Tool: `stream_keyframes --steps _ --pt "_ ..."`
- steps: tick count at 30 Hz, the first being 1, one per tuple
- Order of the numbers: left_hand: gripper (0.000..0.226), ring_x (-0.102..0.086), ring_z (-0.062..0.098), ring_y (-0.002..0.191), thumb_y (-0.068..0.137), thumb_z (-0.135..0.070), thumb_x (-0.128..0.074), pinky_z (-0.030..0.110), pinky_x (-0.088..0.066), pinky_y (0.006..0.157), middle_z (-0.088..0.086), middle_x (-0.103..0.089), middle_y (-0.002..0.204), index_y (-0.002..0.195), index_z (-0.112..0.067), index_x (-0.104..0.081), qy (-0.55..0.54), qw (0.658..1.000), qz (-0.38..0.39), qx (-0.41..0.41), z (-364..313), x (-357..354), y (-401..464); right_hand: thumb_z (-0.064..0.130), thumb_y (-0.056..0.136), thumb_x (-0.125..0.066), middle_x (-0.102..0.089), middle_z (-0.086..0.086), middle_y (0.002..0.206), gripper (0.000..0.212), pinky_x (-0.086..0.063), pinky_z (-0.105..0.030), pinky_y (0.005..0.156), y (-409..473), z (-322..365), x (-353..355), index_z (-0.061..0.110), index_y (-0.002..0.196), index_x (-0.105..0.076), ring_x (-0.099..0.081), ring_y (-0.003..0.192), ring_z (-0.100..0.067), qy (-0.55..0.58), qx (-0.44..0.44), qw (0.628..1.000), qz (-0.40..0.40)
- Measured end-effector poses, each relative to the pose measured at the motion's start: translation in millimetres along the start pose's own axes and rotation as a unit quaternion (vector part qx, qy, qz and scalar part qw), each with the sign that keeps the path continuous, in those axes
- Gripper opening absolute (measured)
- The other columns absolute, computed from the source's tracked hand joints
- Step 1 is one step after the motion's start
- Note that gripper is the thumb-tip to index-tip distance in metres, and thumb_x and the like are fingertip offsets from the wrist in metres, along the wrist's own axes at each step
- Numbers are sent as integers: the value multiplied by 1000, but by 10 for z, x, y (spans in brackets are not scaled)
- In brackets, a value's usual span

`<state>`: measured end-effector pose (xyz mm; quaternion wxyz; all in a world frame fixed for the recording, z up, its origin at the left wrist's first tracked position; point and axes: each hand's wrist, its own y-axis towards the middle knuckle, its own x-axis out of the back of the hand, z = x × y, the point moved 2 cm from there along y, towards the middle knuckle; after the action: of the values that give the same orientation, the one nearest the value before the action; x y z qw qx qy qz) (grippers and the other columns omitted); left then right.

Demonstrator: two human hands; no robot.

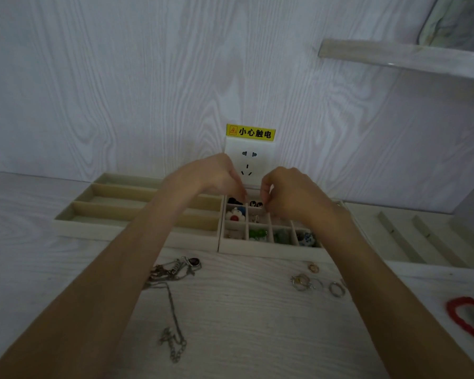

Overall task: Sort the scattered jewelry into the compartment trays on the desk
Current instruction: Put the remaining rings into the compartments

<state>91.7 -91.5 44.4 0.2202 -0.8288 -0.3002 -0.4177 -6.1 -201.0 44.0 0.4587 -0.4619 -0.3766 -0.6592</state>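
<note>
Head view shows our left hand (pixel 216 176) and right hand (pixel 290 195) over the back of the small-box tray (pixel 271 248), fingertips pinched, likely dropping in something too tiny to see. Chains (pixel 173 272) and rings (pixel 318 283) wait on the table (pixel 244 324), because the long tray (pixel 107 225) has room.
</note>
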Motion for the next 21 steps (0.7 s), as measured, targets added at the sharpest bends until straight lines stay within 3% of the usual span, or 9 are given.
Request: stream_keyframes --steps 3,5,7,10,12,15,18,21 --pt "24 -58 15 102 83 -32 -70 28 -48 84 -3 -66 112 104 -20 -74 4 1000 -5 -3 -25 21 -15 4 77 -68 -72 -4 84 23 -56 -35 78 -27 -79 153 22 66 -59 -69 71 -17 70 -5 997 29" --pt "24 -58 12 86 87 -30 -66 21 -45 63 -6 -64 98 106 -19 -72 2 1000 0 -18 -83 19 -54 6 77 -71 -73 -4 78 15 -56 -30 72 -114 -151 259 20 73 -65 -66 60 -12 112 -3 993 38" --pt "22 -56 8 73 89 -28 -63 17 -40 55 -7 -63 83 105 -16 -73 -1 999 3 -47 -173 26 -132 8 78 -72 -73 -3 77 10 -53 -21 62 -251 -225 355 17 80 -68 -64 56 -9 140 -2 989 40" --pt "21 -63 9 84 89 -30 -63 22 -50 75 -7 -69 92 105 -20 -73 -23 994 -5 -105 -358 -35 -265 13 78 -73 -70 3 71 7 -44 -11 50 -497 -396 428 16 84 -70 -62 54 -5 148 -4 987 60" --pt "17 -63 5 89 87 -35 -64 29 -51 86 -12 -69 93 99 -28 -74 -23 990 -29 -135 -480 -147 -323 17 78 -74 -69 5 69 8 -43 -10 50 -660 -517 442 16 85 -71 -61 55 -1 174 9 981 79" --pt "13 -59 -6 76 86 -36 -66 20 -48 76 -18 -66 82 93 -30 -74 -40 983 -63 -169 -611 -441 -427 18 77 -75 -73 4 72 13 -50 -17 57 -858 -718 406 12 88 -74 -62 59 -1 232 12 968 92" --pt "13 -56 -14 65 87 -31 -66 8 -42 61 -19 -66 77 94 -26 -75 -49 974 -80 -205 -657 -743 -527 23 77 -75 -73 2 71 12 -52 -21 58 -986 -918 351 16 86 -76 -61 58 -4 221 -5 971 91" --pt "14 -60 -10 71 87 -34 -65 14 -50 70 -18 -71 85 96 -30 -74 -51 975 -82 -200 -641 -945 -552 20 77 -75 -70 2 65 10 -48 -17 55 -1076 -1046 316 15 86 -76 -57 52 -1 203 -10 974 103"
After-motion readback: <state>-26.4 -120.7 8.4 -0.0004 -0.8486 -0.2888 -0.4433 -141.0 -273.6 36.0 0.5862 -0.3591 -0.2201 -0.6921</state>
